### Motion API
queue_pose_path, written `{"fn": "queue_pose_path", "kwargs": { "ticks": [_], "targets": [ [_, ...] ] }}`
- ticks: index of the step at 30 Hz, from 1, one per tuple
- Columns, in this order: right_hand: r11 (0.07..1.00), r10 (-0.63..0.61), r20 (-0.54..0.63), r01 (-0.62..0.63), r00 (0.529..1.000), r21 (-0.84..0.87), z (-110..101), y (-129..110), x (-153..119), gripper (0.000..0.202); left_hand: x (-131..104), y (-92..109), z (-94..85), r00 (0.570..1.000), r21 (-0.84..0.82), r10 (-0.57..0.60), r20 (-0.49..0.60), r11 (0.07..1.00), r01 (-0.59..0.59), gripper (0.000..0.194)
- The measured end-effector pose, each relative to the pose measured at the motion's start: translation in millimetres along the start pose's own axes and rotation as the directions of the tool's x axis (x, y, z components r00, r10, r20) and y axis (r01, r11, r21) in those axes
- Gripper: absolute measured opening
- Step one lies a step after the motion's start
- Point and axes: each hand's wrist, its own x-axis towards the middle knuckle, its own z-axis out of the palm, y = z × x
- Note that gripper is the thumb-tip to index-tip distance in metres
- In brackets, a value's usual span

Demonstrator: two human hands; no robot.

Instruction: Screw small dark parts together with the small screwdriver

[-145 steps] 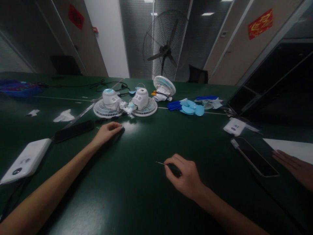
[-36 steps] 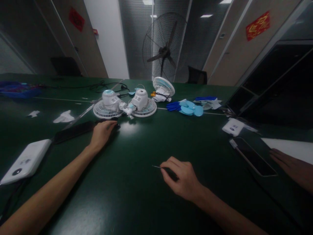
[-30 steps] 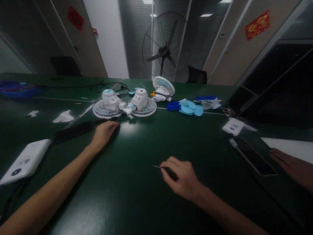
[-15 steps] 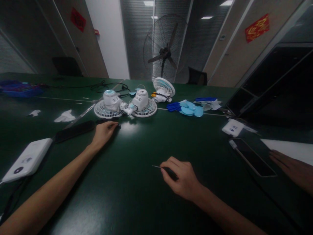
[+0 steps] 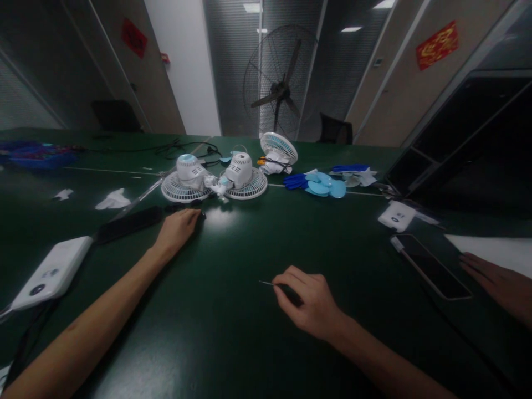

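Note:
My left hand rests on the green table, its fingers closed on a small dark object too small to name. Just beyond it, two white fans lie face down, their bases meeting in the middle. My right hand, nearer the front, is closed on a screwdriver whose thin metal shaft points left; its dark handle is mostly inside the hand. A third small fan sits tilted behind. Light blue fan blades lie to the right, beside dark blue gloves.
A long black case and a white power bank lie at left, a phone and a white device at right. Another person's hand rests at the right edge. A blue tray stands at back left.
The view has shifted slightly, moving the things at left a little to the right in the picture. Both hands keep nearly the same place and grip.

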Motion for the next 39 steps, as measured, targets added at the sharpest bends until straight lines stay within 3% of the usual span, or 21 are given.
{"fn": "queue_pose_path", "kwargs": {
  "ticks": [10, 18, 22, 25, 28, 33, 39],
  "targets": [
    [1.000, 0.002, -0.003, -0.002, 1.000, -0.010, 0, 0, -1, 0.017, -2, -3, -3.0, 0.988, 0.103, 0.053, 0.147, 0.992, -0.068, 0.049],
    [0.999, -0.004, -0.023, 0.003, 1.000, -0.047, 3, 2, 0, 0.015, -1, -9, 2.6, 0.980, 0.238, 0.029, 0.195, 0.968, -0.076, 0.058],
    [1.000, -0.007, -0.013, 0.007, 1.000, -0.027, 2, 2, 0, 0.016, -5, -5, 4.8, 0.973, 0.281, 0.082, 0.216, 0.949, -0.142, 0.069],
    [0.999, 0.000, -0.001, 0.000, 1.000, -0.033, 1, 2, 0, 0.016, -8, 0, 6.4, 0.972, 0.279, 0.126, 0.199, 0.943, -0.180, 0.065],
    [0.999, -0.010, -0.005, 0.010, 1.000, -0.044, 1, 1, 0, 0.016, -7, -1, 7.6, 0.980, 0.215, 0.131, 0.150, 0.963, -0.162, 0.055],
    [1.000, 0.005, 0.002, -0.005, 1.000, -0.025, 2, 0, 1, 0.017, 0, -13, 4.5, 0.993, -0.067, 0.102, 0.061, 0.993, -0.098, 0.047],
    [1.000, 0.014, 0.011, -0.014, 1.000, -0.025, 1, 0, 0, 0.016, 4, -12, -8.4, 0.983, -0.209, 0.128, 0.130, 0.973, -0.099, 0.048]
  ]
}}
